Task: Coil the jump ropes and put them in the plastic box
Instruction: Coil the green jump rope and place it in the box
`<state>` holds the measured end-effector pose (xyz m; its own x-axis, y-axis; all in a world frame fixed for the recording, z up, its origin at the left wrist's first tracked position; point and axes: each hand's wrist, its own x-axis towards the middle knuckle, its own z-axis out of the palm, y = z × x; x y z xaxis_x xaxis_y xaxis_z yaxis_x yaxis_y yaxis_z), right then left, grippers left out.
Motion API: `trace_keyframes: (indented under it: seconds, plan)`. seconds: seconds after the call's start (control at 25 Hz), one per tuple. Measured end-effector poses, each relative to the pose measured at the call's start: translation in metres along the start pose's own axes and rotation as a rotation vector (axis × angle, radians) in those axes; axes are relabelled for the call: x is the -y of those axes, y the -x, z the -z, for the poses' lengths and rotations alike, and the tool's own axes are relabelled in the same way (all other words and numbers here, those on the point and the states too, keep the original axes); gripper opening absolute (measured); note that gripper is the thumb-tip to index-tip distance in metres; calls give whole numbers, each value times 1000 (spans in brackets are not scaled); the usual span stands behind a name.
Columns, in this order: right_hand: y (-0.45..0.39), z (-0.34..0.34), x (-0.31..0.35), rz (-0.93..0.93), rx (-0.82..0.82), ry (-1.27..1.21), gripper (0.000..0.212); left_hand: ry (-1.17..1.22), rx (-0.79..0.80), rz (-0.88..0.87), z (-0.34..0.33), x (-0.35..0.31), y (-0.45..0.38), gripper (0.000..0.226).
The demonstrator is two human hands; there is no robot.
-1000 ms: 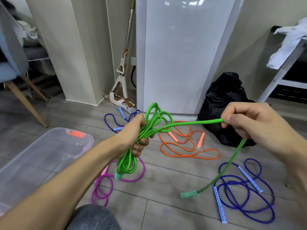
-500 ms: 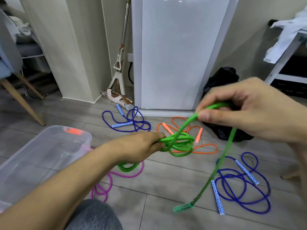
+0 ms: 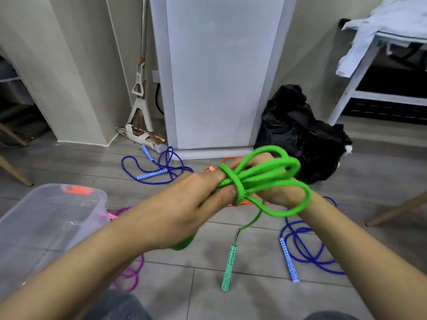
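Observation:
A green jump rope (image 3: 275,174) is bundled into several loops between my hands at the centre of the view. My left hand (image 3: 184,204) grips the bundle, thumb and fingers pinching where one turn wraps around it. My right hand (image 3: 277,192) sits behind the loops and holds them from the far side, mostly hidden. One green handle (image 3: 228,264) dangles below on a short tail. The clear plastic box (image 3: 46,227) stands on the floor at the left.
On the grey floor lie a blue rope (image 3: 157,172) near the mop (image 3: 141,107), another blue rope (image 3: 302,248) at the right, an orange rope (image 3: 242,203) behind my hands and a pink rope (image 3: 129,273) beside the box. A black bag (image 3: 298,132) sits by the white cabinet.
My right hand has come in from the upper right to the bundle, wrapping the loose strand around the loops. The hanging handle has swung left and now dangles under my hands.

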<state>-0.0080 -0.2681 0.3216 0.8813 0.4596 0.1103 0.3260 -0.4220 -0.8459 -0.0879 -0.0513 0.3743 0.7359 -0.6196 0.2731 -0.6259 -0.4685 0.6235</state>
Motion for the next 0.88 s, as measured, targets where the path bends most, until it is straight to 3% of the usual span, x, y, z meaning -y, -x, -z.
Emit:
trace_keyframes:
  seconds: [0.04,0.16,0.2,0.32,0.48,0.76,0.88]
  plan:
    - [12,-3,-8,-20,8,66,115,-21,-49,47,2,8,0,24]
    - [31,-9,-18,31,-50,188,21,-205,-193,255,2,41,-4,41]
    - [37,-10,-9,27,-43,195,12,-216,-216,314,0,52,-5,36]
    - [37,-18,10,69,3,348,18,-98,-232,417,-8,71,-9,21]
    - [35,-19,49,228,37,662,34,-187,-154,440,-10,79,-6,16]
    - [5,-2,81,302,-24,707,19,-367,86,244,-17,57,-10,14]
    - [10,3,77,211,37,692,35,-223,97,190,-12,55,-6,13]
